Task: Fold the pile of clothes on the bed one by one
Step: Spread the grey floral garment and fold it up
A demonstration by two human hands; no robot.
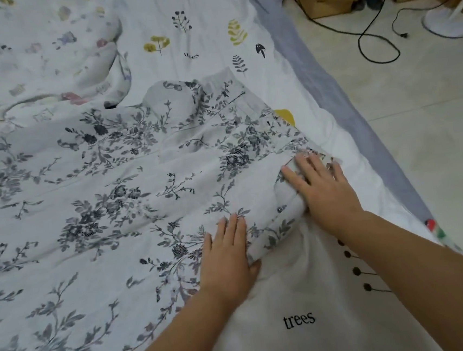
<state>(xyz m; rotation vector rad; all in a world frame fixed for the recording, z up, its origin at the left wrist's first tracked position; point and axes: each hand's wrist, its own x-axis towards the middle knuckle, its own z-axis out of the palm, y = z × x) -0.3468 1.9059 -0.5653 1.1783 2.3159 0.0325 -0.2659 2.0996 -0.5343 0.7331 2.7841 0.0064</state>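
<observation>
Pressing flat, your left hand (227,256) lies open on the floral garment (107,193) spread across the bed (310,332); your right hand (320,183) pins its folded edge. Lifting either palm early could let that fold spring open.

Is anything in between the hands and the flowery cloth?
No. Both the left hand and the right hand already lie flat on the flowery garment, fingers straight, pressing its folded edge. Nothing visible sits between them.
</observation>
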